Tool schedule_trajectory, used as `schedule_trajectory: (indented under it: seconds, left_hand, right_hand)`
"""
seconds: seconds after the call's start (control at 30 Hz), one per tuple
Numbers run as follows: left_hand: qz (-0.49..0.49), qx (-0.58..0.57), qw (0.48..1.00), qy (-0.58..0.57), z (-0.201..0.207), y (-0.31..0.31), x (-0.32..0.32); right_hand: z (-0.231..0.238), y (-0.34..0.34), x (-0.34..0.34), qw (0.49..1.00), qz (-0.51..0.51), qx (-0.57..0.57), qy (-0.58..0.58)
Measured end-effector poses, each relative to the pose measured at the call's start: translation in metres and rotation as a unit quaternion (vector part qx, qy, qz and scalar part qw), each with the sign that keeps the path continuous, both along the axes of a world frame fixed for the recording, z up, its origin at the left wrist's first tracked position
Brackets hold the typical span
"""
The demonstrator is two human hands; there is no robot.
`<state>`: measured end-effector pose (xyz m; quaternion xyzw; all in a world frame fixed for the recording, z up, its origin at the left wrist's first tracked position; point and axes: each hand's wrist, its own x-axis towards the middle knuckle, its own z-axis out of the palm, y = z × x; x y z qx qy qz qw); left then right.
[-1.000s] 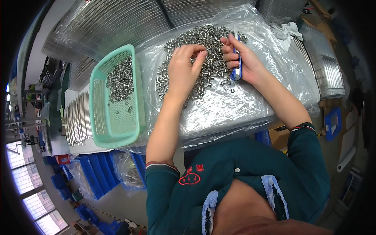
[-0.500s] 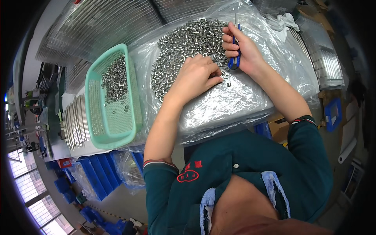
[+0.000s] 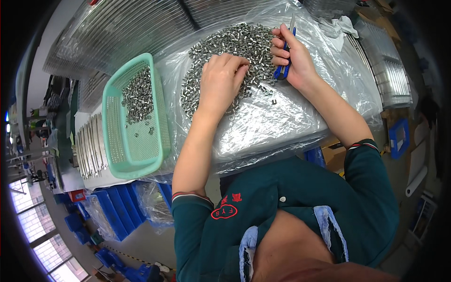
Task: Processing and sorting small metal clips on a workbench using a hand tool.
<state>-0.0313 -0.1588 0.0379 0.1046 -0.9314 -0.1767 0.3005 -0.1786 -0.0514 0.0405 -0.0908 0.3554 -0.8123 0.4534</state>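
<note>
A broad heap of small shiny metal sleeves (image 3: 235,42) lies spread on clear plastic sheeting (image 3: 263,127). My left hand (image 3: 220,83) is over the heap's near part, thumb and forefinger drawn together in a pinch; whatever sits between the fingertips is too small to make out. Beside the heap's right edge, my right hand (image 3: 297,60) is closed around a blue utility knife (image 3: 284,66), its blade pointing away from me. One loose sleeve (image 3: 274,101) rests on the plastic, a little nearer to me than the heap.
Left of the heap stands a mint-green plastic basket (image 3: 162,141) partly filled with similar metal pieces. Clear ribbed trays (image 3: 127,33) are stacked behind, with more trays (image 3: 390,70) at the right. Thin metal rods (image 3: 91,145) lie left of the basket. A white cloth (image 3: 339,30) lies at the far right.
My left hand has moved left and slightly away from me, off the heap's near right edge. My right hand with the knife has shifted slightly right; the blade now shows more broadly.
</note>
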Motion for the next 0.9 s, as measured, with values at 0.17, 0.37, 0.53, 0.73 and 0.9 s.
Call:
schedule_trajectory:
  seconds: [0.17, 0.37, 0.53, 0.73, 0.9]
  left_hand:
    - [-0.061, 0.009, 0.996, -0.065, 0.004, 0.004, 0.001]
    - [-0.099, 0.022, 0.985, -0.138, 0.006, 0.014, 0.003]
    - [-0.109, -0.002, 0.986, -0.125, 0.004, 0.009, 0.003]
    - [-0.07, 0.018, 0.993, -0.094, 0.005, 0.013, 0.0]
    - [-0.104, -0.004, 0.991, -0.084, -0.005, 0.016, -0.006]
  right_hand:
    - [0.0, 0.003, -0.003, 1.0, 0.012, -0.026, -0.013]
    - [-0.001, 0.002, -0.003, 0.999, 0.024, -0.025, -0.012]
    - [-0.002, 0.001, -0.003, 0.999, 0.024, -0.022, -0.014]
    - [-0.001, 0.002, -0.002, 1.0, 0.01, -0.025, 0.009]
    - [0.002, 0.002, 0.001, 0.999, -0.001, -0.017, 0.031]
